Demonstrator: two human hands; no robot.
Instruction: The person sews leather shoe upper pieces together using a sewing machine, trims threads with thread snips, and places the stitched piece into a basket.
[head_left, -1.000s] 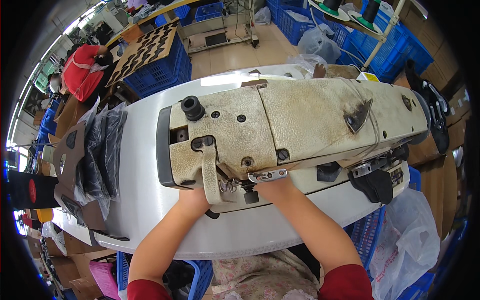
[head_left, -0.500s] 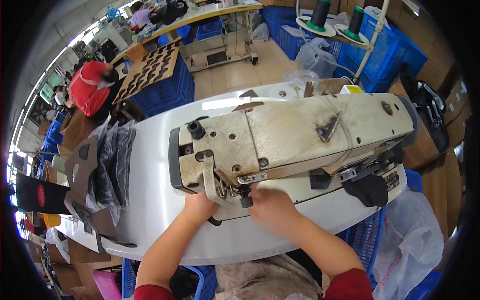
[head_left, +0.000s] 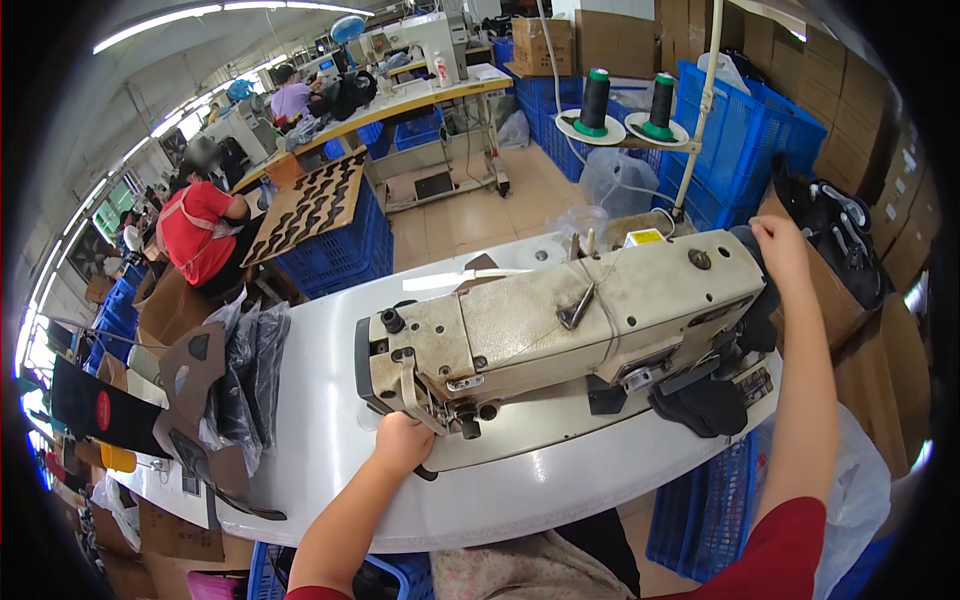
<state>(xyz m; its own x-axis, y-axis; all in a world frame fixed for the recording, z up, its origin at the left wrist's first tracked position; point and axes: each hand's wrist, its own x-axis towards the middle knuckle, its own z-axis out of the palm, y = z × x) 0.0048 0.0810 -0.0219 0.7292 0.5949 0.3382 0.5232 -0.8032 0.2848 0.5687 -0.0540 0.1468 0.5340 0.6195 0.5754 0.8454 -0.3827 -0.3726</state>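
Note:
A worn cream sewing machine (head_left: 540, 300) stands on a white table before me. My left hand (head_left: 405, 443) is curled close beside the needle area at the machine's left end. Its fingertips are hidden by the machine head, and what they pinch I cannot make out. A small black piece (head_left: 427, 473) shows just below that hand. My right arm reaches up along the machine's right end. There my right hand (head_left: 782, 245) is closed over the dark handwheel (head_left: 766, 300). Dark fabric pieces (head_left: 705, 405) lie on the machine bed, left of my right forearm.
Plastic-wrapped dark pieces (head_left: 262, 370) and brown cut panels (head_left: 190, 385) lie at the table's left. Two black thread cones (head_left: 594, 105) stand on a rack behind the machine. Blue crates (head_left: 705, 500) are below the table's front edge. A person in red (head_left: 195, 230) sits at far left.
My right hand has left the needle area and moved up and right to the handwheel. My left hand stays by the needle. The whole view has tilted up, showing more of the room.

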